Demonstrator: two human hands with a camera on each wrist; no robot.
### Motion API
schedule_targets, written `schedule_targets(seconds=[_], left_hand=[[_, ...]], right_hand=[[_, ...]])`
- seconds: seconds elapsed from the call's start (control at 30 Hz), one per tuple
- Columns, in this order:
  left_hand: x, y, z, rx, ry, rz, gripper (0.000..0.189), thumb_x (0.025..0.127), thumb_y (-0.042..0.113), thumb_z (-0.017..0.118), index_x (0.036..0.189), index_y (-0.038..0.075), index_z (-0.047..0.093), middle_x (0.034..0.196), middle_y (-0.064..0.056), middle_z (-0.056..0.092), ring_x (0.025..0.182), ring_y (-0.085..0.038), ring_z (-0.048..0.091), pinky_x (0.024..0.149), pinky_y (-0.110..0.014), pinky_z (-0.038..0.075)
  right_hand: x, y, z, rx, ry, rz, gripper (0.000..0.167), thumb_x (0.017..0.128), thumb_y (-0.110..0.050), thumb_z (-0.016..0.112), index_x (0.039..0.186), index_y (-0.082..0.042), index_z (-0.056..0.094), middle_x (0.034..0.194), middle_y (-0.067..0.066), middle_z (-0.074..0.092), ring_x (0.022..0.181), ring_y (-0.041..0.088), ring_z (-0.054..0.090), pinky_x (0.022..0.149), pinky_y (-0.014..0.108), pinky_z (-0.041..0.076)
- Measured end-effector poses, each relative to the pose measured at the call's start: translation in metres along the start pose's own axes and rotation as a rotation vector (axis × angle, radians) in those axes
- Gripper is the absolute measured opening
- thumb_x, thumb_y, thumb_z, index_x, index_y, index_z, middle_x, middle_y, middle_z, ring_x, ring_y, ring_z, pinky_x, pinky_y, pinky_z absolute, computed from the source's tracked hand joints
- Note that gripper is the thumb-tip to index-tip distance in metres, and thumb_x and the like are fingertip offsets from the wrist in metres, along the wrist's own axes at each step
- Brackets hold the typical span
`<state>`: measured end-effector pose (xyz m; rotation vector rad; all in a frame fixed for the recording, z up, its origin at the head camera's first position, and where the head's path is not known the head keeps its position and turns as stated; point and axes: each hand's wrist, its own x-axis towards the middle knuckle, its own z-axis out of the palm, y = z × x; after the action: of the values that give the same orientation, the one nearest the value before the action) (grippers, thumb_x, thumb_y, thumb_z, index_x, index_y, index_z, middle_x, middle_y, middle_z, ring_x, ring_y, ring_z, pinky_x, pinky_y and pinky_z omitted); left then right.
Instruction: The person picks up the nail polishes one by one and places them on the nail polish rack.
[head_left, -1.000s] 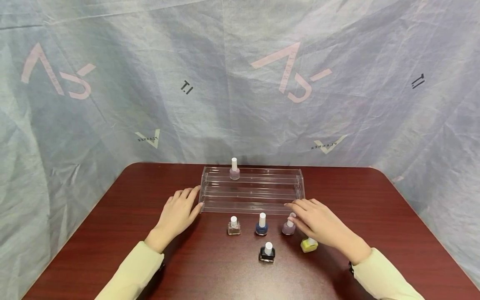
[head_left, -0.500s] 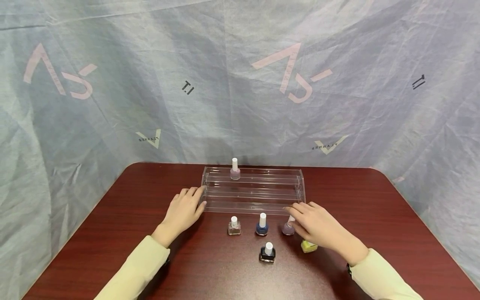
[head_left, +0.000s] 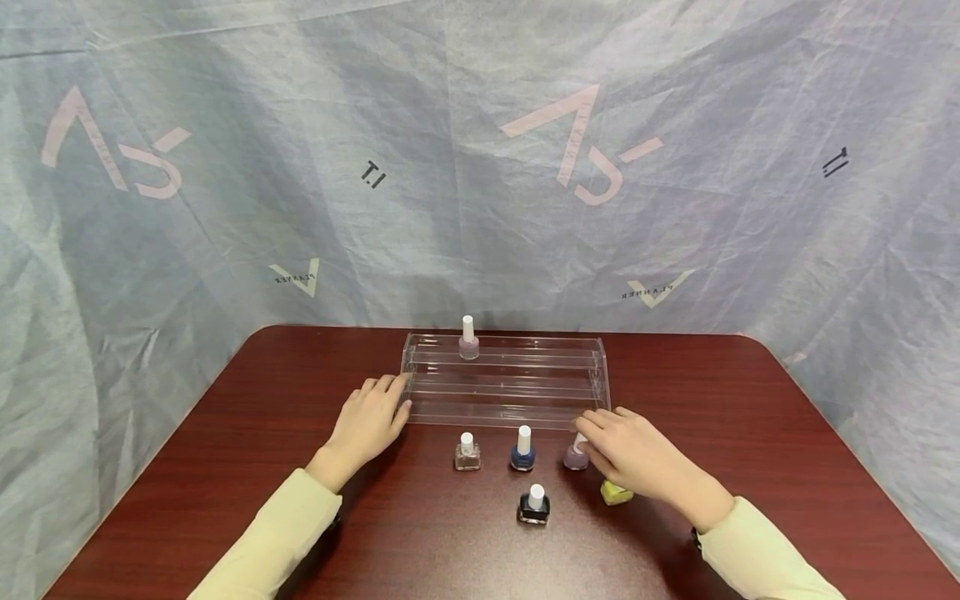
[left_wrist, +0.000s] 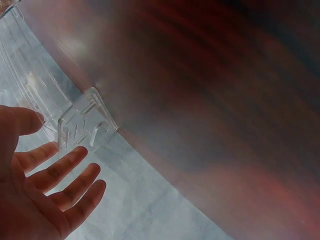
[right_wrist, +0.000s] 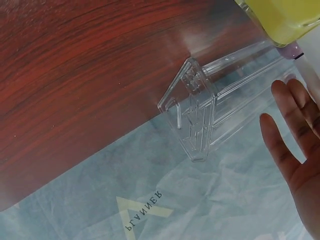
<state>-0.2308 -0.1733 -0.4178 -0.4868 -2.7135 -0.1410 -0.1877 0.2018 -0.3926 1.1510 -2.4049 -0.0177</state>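
My right hand (head_left: 637, 454) is at the white cap of a purple nail polish bottle (head_left: 575, 458) standing on the table; whether thumb and finger pinch the cap is not plain. In the right wrist view its fingers (right_wrist: 292, 112) look fairly straight beside that cap. A yellow nail polish bottle (head_left: 617, 493) is partly hidden under this hand. My left hand (head_left: 363, 427) lies with spread fingers at the left end of a clear tiered rack (head_left: 502, 387). The left wrist view shows those fingers (left_wrist: 55, 175) by the rack's end panel (left_wrist: 85, 120). Another purple bottle (head_left: 468, 346) stands on the rack's top tier.
In front of the rack stand a glittery nail polish bottle (head_left: 467, 457), a blue one (head_left: 523, 457) and, nearer, a black one (head_left: 534, 507). The dark red table (head_left: 420, 542) ends at a grey cloth backdrop (head_left: 480, 208).
My right hand's fingers have drawn in and slightly down around the purple bottle's cap. My left hand has moved a little right, closer against the rack's end. The bottles stay in place.
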Motion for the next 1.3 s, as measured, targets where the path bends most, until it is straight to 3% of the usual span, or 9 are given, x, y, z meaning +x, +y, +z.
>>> schedule_targets(seconds=[0.53, 1.0, 1.3], left_hand=[[0.004, -0.001, 0.002, -0.002, 0.013, 0.003, 0.039, 0.091, 0.023, 0.054, 0.126, 0.008, 0.052, 0.117, -0.01, 0.06, 0.102, -0.031, 0.056, 0.079, -0.046, 0.048], [0.004, -0.002, 0.005, -0.005, 0.027, 0.007, 0.038, 0.09, 0.02, 0.055, 0.126, 0.009, 0.052, 0.116, -0.009, 0.06, 0.101, -0.031, 0.057, 0.077, -0.045, 0.049], [0.005, -0.002, 0.004, -0.005, 0.03, 0.009, 0.038, 0.089, 0.019, 0.056, 0.125, 0.009, 0.053, 0.116, -0.008, 0.06, 0.1, -0.031, 0.057, 0.076, -0.044, 0.049]], right_hand=[[0.0, -0.001, 0.001, 0.036, 0.023, 0.011, 0.015, 0.079, -0.015, 0.065, 0.091, -0.013, 0.058, 0.084, -0.005, 0.06, 0.076, 0.01, 0.058, 0.06, 0.028, 0.043], [0.003, 0.002, -0.003, 0.052, 0.032, 0.004, 0.017, 0.073, -0.006, 0.061, 0.087, -0.013, 0.056, 0.08, -0.006, 0.056, 0.068, 0.009, 0.054, 0.058, 0.026, 0.042], [0.007, 0.008, -0.009, 0.047, 0.062, -0.024, 0.019, 0.07, -0.002, 0.058, 0.085, -0.013, 0.055, 0.079, -0.006, 0.055, 0.071, 0.009, 0.055, 0.058, 0.025, 0.041]])
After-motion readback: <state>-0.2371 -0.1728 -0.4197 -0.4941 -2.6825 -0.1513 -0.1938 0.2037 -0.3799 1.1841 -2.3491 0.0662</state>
